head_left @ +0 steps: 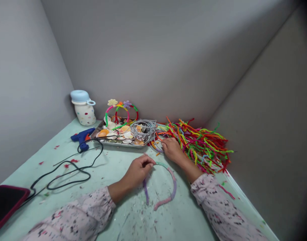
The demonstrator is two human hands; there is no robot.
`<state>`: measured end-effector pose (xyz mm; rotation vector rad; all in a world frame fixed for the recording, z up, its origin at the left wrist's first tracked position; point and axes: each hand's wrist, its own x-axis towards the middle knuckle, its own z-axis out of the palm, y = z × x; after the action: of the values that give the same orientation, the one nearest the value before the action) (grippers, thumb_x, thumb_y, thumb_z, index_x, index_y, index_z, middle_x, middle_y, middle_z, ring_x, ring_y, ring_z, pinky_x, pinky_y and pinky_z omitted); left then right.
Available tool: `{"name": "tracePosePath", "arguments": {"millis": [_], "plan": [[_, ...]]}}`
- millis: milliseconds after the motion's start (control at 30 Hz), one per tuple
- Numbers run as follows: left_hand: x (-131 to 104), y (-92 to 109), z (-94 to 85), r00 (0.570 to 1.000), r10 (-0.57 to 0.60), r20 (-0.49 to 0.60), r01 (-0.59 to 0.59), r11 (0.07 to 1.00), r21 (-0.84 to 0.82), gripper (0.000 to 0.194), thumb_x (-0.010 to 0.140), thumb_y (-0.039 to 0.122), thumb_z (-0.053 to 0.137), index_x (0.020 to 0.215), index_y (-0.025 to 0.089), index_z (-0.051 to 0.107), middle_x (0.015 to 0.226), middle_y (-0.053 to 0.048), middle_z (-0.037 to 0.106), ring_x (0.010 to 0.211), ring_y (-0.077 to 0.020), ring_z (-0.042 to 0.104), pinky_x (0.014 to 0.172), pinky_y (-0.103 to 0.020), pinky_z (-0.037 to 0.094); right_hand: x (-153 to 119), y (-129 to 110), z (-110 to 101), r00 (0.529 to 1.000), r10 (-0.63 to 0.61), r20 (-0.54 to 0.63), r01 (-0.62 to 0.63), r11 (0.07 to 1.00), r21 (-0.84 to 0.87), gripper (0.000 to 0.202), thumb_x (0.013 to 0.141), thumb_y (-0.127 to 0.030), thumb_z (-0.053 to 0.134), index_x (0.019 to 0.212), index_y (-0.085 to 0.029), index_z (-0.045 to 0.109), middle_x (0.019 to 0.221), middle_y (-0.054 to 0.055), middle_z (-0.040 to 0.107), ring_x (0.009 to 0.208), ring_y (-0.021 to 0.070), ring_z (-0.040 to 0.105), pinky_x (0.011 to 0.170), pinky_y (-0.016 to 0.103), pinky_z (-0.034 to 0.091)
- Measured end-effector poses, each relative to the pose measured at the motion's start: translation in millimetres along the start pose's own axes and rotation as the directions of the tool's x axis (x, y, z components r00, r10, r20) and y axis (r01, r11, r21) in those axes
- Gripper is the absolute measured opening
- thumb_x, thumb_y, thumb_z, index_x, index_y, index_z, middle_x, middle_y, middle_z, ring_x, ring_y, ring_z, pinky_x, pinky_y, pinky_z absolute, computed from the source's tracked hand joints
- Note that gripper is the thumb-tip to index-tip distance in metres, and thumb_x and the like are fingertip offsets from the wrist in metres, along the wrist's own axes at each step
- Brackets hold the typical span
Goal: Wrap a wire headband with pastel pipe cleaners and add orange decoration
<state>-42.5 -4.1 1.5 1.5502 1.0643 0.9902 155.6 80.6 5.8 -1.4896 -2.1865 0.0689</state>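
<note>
My left hand (140, 169) is closed, thumb and fingers pinching the top of a curved headband (173, 187) wrapped in fuzzy pastel pipe cleaner in green, pink and purple. Its open ends point toward me, just above or on the table; I cannot tell which. My right hand (172, 149) reaches farther out, its fingers bent down at the thin hoops (155, 144) beside the pipe cleaner pile (201, 144). What those fingertips hold, if anything, is hidden.
A metal tray (120, 145) holds shells (124, 130), a grey wire coil (144, 129) and flower-topped hoops (128, 108). Left of it are a blue glue gun (81, 137), its black cord (89, 174), a lidded bottle (85, 112) and a phone (9, 204). Grey walls enclose the table.
</note>
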Motion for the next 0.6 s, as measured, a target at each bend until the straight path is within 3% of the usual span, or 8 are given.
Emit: {"name": "tracePosePath", "arguments": {"millis": [100,133,233,333,400,500,600], "plan": [[0,0,-0.2,1.000,-0.005,0.010,0.005,1.000,0.006,0.018,0.076,0.027,0.054,0.081,0.015,0.067,0.072,-0.003,0.058,0.063,-0.0125,0.048,0.058,-0.023,0.036,0,6,-7,0.998,0.040,-0.043,-0.035,0.994,0.107,0.026,0.085,-0.022,0.045,0.097,-0.015,0.068,0.101,0.010,0.067,0.099,0.0203,0.055,0.090,0.034,0.039],[0,0,-0.2,1.000,-0.007,0.011,0.007,1.000,0.008,0.018,0.076,0.027,0.054,0.081,0.015,0.067,0.071,-0.003,0.058,0.062,-0.0125,0.048,0.058,-0.023,0.036,0,7,-11,0.992,0.115,-0.059,-0.098,0.969,0.229,0.025,0.083,-0.024,0.049,0.096,-0.014,0.068,0.099,0.009,0.067,0.095,0.0203,0.057,0.087,0.034,0.042],[0,1,-0.3,1.000,-0.006,0.009,0.005,1.000,0.016,0.018,0.076,0.027,0.054,0.081,0.015,0.067,0.073,-0.003,0.059,0.064,-0.0132,0.049,0.059,-0.023,0.036,1,12,-28,0.914,0.405,-0.010,-0.303,0.700,0.647,0.028,0.077,-0.033,0.057,0.097,-0.016,0.067,0.083,0.005,0.069,0.069,0.0163,0.061,0.068,0.032,0.048],[-1,3,-0.4,1.000,-0.004,0.005,0.004,1.000,0.000,0.018,0.075,0.027,0.055,0.081,0.016,0.068,0.075,-0.004,0.060,0.066,-0.0140,0.050,0.061,-0.023,0.037,2,17,-47,0.845,0.535,-0.016,-0.239,0.404,0.883,0.025,0.066,-0.029,0.068,0.087,-0.016,0.067,0.076,0.002,0.068,0.066,0.0130,0.061,0.064,0.026,0.048],[-1,5,-0.5,1.000,-0.009,0.003,0.009,1.000,-0.027,0.017,0.074,0.027,0.056,0.080,0.016,0.068,0.075,-0.004,0.061,0.066,-0.0143,0.050,0.061,-0.023,0.036,1,18,-57,0.835,0.550,-0.018,-0.176,0.298,0.938,0.023,0.064,-0.027,0.070,0.083,-0.016,0.065,0.073,0.001,0.066,0.065,0.0117,0.060,0.062,0.024,0.048],[-1,6,-0.2,1.000,-0.022,0.010,0.022,0.999,-0.039,0.018,0.074,0.029,0.057,0.080,0.016,0.068,0.073,-0.004,0.060,0.064,-0.0136,0.049,0.059,-0.023,0.035,-3,17,-63,0.847,0.531,-0.022,-0.188,0.337,0.922,0.022,0.066,-0.027,0.069,0.085,-0.017,0.065,0.072,0.000,0.065,0.064,0.0112,0.060,0.060,0.023,0.048],[0,5,0.1,0.999,-0.027,0.023,0.027,0.999,-0.020,0.018,0.075,0.029,0.056,0.081,0.016,0.067,0.073,-0.003,0.059,0.061,-0.0125,0.047,0.057,-0.023,0.035,-8,9,-54,0.901,0.433,0.011,-0.264,0.530,0.806,0.022,0.073,-0.030,0.062,0.092,-0.018,0.067,0.087,0.004,0.068,0.074,0.0147,0.063,0.064,0.026,0.049]]}}
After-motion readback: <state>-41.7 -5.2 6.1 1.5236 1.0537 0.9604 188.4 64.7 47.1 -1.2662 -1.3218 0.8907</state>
